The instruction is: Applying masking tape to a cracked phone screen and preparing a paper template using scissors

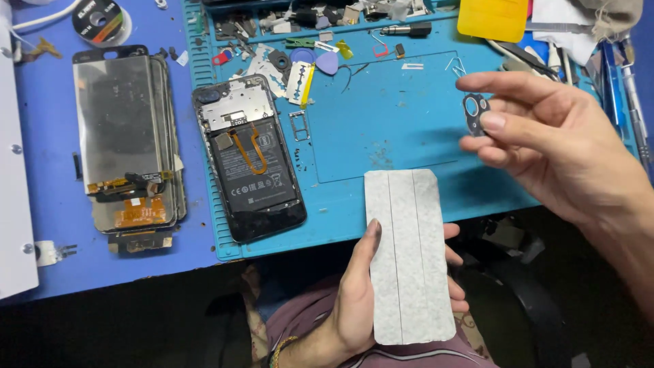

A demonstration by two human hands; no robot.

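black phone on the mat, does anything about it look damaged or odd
The black phone lies on the blue work mat with its back cover off, battery and orange flex cable bared. Loose small parts litter the mat above it. No cracks are clearly visible.

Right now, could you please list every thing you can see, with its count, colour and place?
sheet: one, grey-white, rounded corners, held in the left hand over the lap
camera frame: one, black, pinched in the right fingers
phone: one, black, back opened, on the teal mat
mat: one, teal, on the blue table
screens: a stack, grey-black, left of the phone
razor blade: one, silver, above the phone
picks: few, blue, top of mat
solder spool: one, black, top left
squeegee: one, yellow, top right
left hand: grip closed on sheet
right hand: grip closed on camera frame
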